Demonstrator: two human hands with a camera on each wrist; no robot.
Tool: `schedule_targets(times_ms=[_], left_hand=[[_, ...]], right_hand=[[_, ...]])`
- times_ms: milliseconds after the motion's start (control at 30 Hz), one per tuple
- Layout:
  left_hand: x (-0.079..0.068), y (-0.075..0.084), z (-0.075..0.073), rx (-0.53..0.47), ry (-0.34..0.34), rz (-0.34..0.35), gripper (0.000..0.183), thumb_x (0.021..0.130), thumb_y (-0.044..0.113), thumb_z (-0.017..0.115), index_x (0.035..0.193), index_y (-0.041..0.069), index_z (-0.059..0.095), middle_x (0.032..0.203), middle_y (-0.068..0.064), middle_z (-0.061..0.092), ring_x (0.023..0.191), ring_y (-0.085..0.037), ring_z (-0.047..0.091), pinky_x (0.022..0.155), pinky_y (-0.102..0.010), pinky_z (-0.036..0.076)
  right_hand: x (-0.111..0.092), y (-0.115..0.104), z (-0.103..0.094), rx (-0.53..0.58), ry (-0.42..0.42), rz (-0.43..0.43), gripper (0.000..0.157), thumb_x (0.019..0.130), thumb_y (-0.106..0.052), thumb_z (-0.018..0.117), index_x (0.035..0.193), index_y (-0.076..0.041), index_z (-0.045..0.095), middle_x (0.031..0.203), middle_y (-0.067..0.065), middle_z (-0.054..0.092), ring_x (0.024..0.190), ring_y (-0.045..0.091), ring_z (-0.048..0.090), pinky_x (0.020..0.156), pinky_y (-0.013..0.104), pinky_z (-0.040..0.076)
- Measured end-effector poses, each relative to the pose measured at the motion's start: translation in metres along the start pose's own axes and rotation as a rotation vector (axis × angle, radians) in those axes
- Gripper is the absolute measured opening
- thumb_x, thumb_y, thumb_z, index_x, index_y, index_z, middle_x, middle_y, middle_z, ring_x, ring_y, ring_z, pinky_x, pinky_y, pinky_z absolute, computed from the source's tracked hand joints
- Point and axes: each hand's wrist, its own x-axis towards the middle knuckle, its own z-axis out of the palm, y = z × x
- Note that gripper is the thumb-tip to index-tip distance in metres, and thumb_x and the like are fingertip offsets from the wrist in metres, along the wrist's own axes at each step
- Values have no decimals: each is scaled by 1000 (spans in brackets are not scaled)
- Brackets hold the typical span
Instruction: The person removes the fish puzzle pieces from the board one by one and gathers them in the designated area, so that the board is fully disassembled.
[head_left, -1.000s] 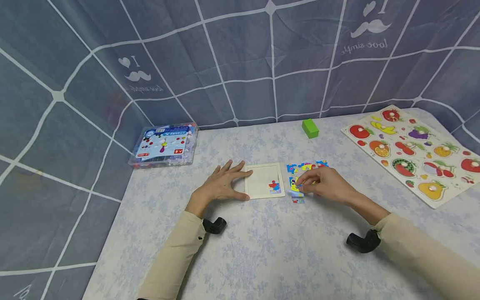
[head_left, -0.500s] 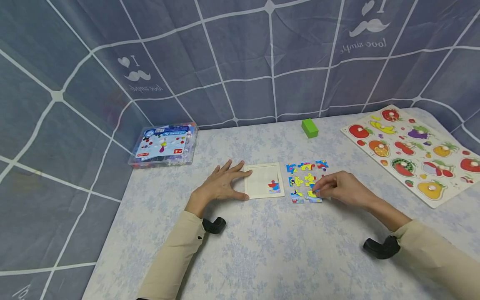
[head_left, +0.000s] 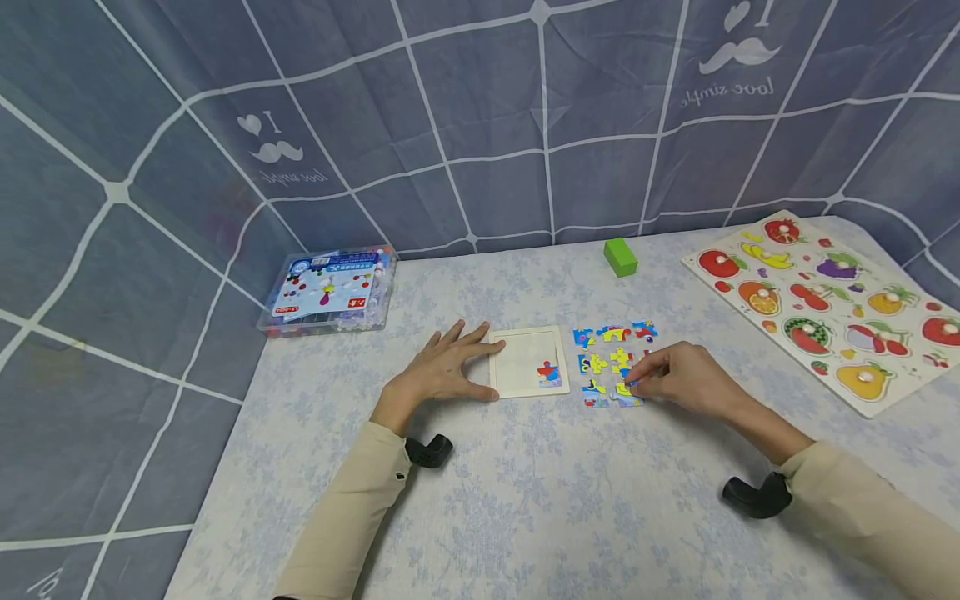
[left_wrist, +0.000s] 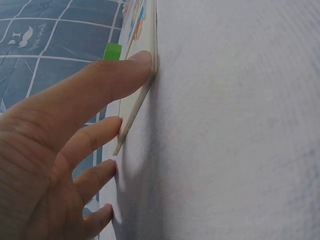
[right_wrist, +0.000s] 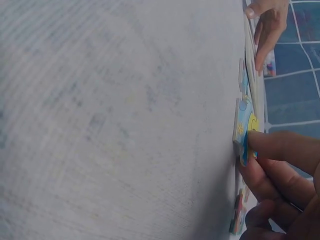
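Fingers spread, my left hand (head_left: 442,371) rests at the left side of a shallow square wooden puzzle tray (head_left: 532,395). In the left wrist view its thumb (left_wrist: 142,62) lies on the tray's edge, with the index fingertip close by at the same edge. One red and blue piece (head_left: 549,373) sits in the tray's lower right corner. My right hand (head_left: 686,379) pinches a blue and yellow puzzle piece (right_wrist: 240,122) between thumb and index finger, at the lower right of several loose puzzle pieces (head_left: 592,363) laid out in rows beside the tray.
A green block (head_left: 620,257) stands behind the loose pieces. At the right lies a large fruit peg board (head_left: 795,367). A clear plastic box (head_left: 326,292) with a printed card is at the back left. Dark gridded cloth (head_left: 495,200) hangs behind the table.
My right hand has moved right from the left-hand pieces to the lower right one, uncovering the rows. The left hand and the tray have stayed in place.
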Motion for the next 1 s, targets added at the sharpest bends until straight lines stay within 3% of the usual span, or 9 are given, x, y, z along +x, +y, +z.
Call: schedule_targets(times_ms=[300, 700, 867, 1000], left_hand=[[0, 0, -1, -3, -4, -2, 85, 78, 61, 73, 151, 32, 40, 164, 2, 13, 150, -30, -1, 119, -56, 1], [0, -1, 0, -12, -7, 2, 86, 78, 62, 73, 151, 32, 40, 164, 3, 12, 150, -29, -2, 119, -55, 0], [0, -1, -1, -11, -8, 1, 86, 78, 62, 73, 151, 32, 40, 164, 3, 12, 150, -29, -2, 119, -56, 0], [0, -1, -1, -11, -10, 1, 86, 78, 62, 73, 152, 32, 39, 164, 3, 12, 150, -29, -2, 119, -56, 0]], right_hand=[[1, -2, 3, -47, 42, -33, 9, 78, -8, 76, 85, -13, 79, 89, 0, 69, 72, 16, 49, 59, 27, 37], [1, -4, 2, -66, 28, -61, 13, 79, -4, 75, 85, -14, 81, 92, 2, 69, 88, 20, 56, 70, 32, 41], [1, -3, 3, -63, 27, -79, 11, 80, -5, 77, 85, -14, 80, 90, 0, 68, 85, 19, 55, 68, 31, 42], [2, -6, 1, -55, 42, -83, 7, 82, -7, 77, 86, -13, 79, 84, -3, 68, 74, 17, 52, 59, 26, 40]])
